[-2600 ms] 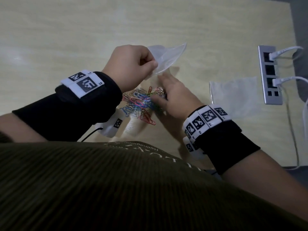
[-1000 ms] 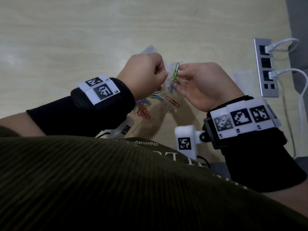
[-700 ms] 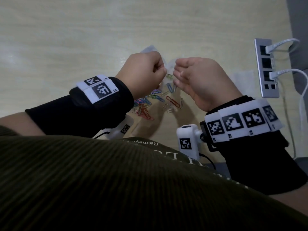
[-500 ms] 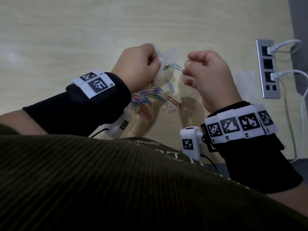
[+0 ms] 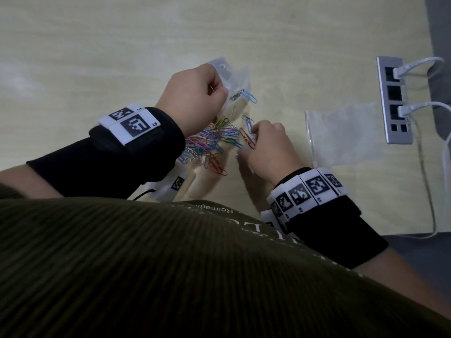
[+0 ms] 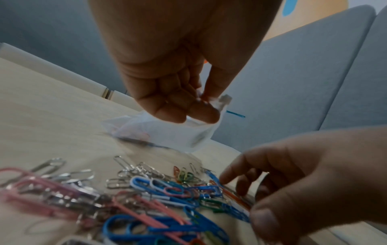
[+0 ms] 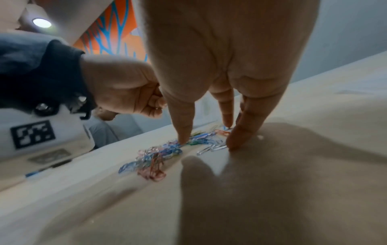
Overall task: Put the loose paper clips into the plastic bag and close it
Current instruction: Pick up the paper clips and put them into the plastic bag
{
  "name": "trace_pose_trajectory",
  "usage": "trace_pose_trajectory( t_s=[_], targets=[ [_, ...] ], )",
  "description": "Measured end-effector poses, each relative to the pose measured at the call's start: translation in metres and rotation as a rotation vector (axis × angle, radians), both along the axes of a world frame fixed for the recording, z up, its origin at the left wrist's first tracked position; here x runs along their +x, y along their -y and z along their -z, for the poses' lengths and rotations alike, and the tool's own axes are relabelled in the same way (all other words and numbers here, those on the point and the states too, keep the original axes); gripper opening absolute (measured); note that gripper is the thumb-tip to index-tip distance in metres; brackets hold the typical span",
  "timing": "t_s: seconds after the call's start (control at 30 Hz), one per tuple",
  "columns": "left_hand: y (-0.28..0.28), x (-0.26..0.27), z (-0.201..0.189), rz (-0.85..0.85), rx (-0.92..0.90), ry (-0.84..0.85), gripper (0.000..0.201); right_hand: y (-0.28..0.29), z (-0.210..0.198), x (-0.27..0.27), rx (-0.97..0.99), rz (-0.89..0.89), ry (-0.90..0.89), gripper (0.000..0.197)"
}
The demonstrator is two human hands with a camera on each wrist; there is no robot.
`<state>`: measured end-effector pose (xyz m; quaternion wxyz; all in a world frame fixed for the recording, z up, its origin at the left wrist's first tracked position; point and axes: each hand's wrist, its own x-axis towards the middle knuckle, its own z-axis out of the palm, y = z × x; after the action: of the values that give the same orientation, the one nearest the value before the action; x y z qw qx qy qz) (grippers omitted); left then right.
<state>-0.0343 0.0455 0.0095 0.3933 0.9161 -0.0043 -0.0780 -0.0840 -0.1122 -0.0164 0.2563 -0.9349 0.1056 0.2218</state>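
Note:
My left hand (image 5: 214, 93) pinches the rim of a small clear plastic bag (image 5: 238, 76) and holds it just above the table; the left wrist view shows the left hand's fingers (image 6: 188, 109) curled on the bag (image 6: 167, 132). A few clips (image 5: 244, 95) show through the bag. A pile of coloured and silver paper clips (image 5: 210, 145) lies on the table below it. My right hand (image 5: 256, 137) reaches down onto the pile's right edge. Its thumb and fingertips (image 7: 232, 142) are spread and touch clips (image 7: 159, 154) without lifting any.
A second flat clear bag (image 5: 341, 132) lies on the wooden table (image 5: 122, 45) to the right. Beyond it a silver power strip (image 5: 394, 98) has white cables (image 5: 429, 191) that run off the table's right edge.
My right hand brought clips up to the bag's mouth and let them go. It then came down to the pile on the table. My left hand kept holding the bag.

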Motion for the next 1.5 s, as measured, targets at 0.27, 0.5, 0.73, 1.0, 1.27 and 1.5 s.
trace_pose_trajectory(
  t_s=[0.27,0.5,0.73,1.0,1.27,1.5],
  targets=[
    [0.001,-0.003,-0.001,0.027,-0.013,-0.020,0.012,-0.006,0.015,-0.003,-0.147,-0.334,0.270,0.017],
    [0.002,-0.004,-0.001,0.076,0.021,-0.009,0.011,0.004,0.013,0.003,-0.034,-0.165,0.270,0.007],
    [0.003,-0.004,0.002,0.091,0.032,-0.019,0.012,0.013,-0.012,0.015,0.460,0.356,0.135,0.019],
    [0.009,-0.008,0.001,0.148,-0.002,-0.024,0.012,-0.004,-0.040,0.027,0.956,0.611,0.062,0.012],
    [0.005,-0.007,0.003,0.098,-0.028,-0.029,0.012,-0.005,-0.045,0.033,0.585,0.256,0.126,0.027],
    [-0.007,0.004,0.003,0.000,0.040,0.024,0.013,0.002,-0.034,0.031,0.455,0.285,0.359,0.015]
  ],
)
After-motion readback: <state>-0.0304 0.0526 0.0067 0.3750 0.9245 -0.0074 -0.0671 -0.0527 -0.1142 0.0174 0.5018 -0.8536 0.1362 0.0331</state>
